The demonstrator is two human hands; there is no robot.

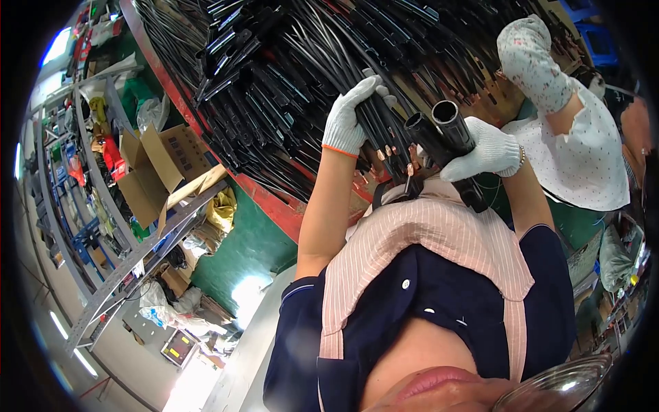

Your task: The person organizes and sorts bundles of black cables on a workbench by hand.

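My left hand point(345, 125), in a white knitted glove with an orange cuff, is closed around a bundle of black cables point(383, 130). Bare copper ends point(388, 152) stick out of the bundle toward my apron. In my right hand point(486, 150), gloved in white too, are black plastic tubes point(453, 129). Two round open ends point up and away from me, and the lower part comes out below my palm. The tubes are beside the cable bundle, just in front of my pink striped apron point(439, 223). My right fingertips are partly hidden behind the tubes.
A large heap of black cables and tubes point(254, 89) covers the red-edged table point(271, 202). At the right, another person's gloved, sleeved arm point(532, 62) reaches over it. An open cardboard box point(165, 165) stands on a rack at the left. Blue crates point(596, 42) are at the far right.
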